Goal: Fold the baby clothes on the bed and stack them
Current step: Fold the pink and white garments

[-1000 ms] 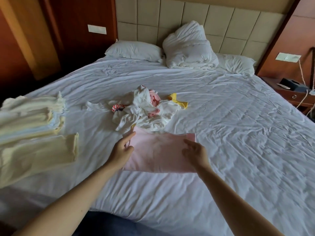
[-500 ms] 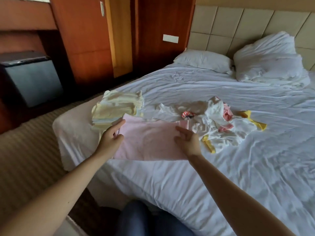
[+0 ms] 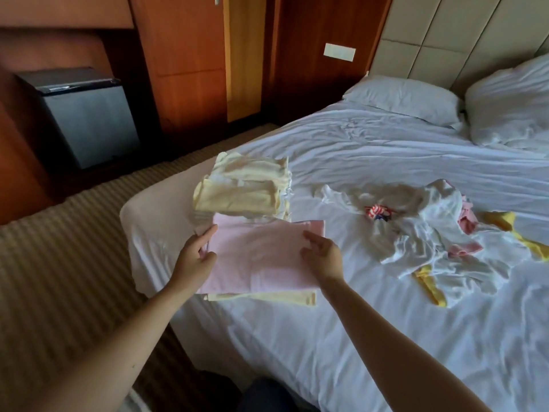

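A folded pink garment (image 3: 261, 257) lies flat near the bed's left corner, on top of a folded pale yellow piece (image 3: 267, 297) whose edge shows below it. My left hand (image 3: 194, 257) pinches the pink garment's left edge. My right hand (image 3: 322, 257) rests on its right side with relaxed fingers. Just behind stands a stack of folded cream and yellow clothes (image 3: 243, 188). A loose heap of unfolded white, pink and yellow baby clothes (image 3: 430, 230) lies to the right.
The white bed sheet (image 3: 386, 337) is wrinkled. Two pillows (image 3: 404, 99) lie at the padded headboard. Left of the bed are striped carpet (image 3: 74, 278), a small grey fridge (image 3: 89, 120) and wooden wardrobe doors (image 3: 184, 69).
Both hands carried the folded pink garment leftward, from beside the loose heap to the bed's left corner, and set it on a yellow piece in front of the cream stack. The view swung left.
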Available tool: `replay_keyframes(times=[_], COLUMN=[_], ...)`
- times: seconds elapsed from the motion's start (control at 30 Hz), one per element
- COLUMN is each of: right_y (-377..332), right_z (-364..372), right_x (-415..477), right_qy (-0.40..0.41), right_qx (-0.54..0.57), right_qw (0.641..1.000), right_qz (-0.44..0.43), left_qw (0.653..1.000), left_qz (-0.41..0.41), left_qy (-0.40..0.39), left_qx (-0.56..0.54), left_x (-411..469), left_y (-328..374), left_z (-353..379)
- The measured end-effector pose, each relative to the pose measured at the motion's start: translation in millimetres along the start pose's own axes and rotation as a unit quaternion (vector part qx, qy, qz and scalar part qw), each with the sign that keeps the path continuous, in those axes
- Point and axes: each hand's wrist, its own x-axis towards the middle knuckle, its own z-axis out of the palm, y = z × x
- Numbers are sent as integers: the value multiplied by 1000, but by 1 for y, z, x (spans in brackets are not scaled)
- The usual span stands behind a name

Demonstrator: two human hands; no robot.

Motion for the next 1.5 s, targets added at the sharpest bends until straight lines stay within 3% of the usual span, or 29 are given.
replay_keyframes(times=[0.2,0.3,0.4,0.47,0.57,0.67,0.77,1.07,1.3,1.5], right_y=[39,51,48,40,27,33,50,67,46,30], right_z=[22,29,24,23,30,41,51,64,52,-14], right_x=[10,9,7,7,16,22,24,30,24,-2], right_qy=[30,9,43,73,-29,-119,-142,-134,-205,-293], right_qx=[-58,-114,-177,-219,-273,-365,-395,-425,-449,-441], right_qw=[997,993,983,969,936,896,888,878,860,831], right_qz=[28,29,15,-90,-218,-225,-190,-173,-132,-168], left_qw=[997,984,943,936,925,901,886,885,874,922], left_qz=[-9,-15,38,125,189,171,171,160,92,73], left_qy=[-48,-79,26,54,-55,-116,-115,-114,-174,-115], left_qx=[52,161,328,325,324,381,416,422,444,363], left_x=[14,16,14,16,25,32,37,38,34,-4], left_y=[-36,-40,-28,-19,-10,-28,-51,-57,-34,21], left_z=[24,32,38,45,64,74,74,82,80,83])
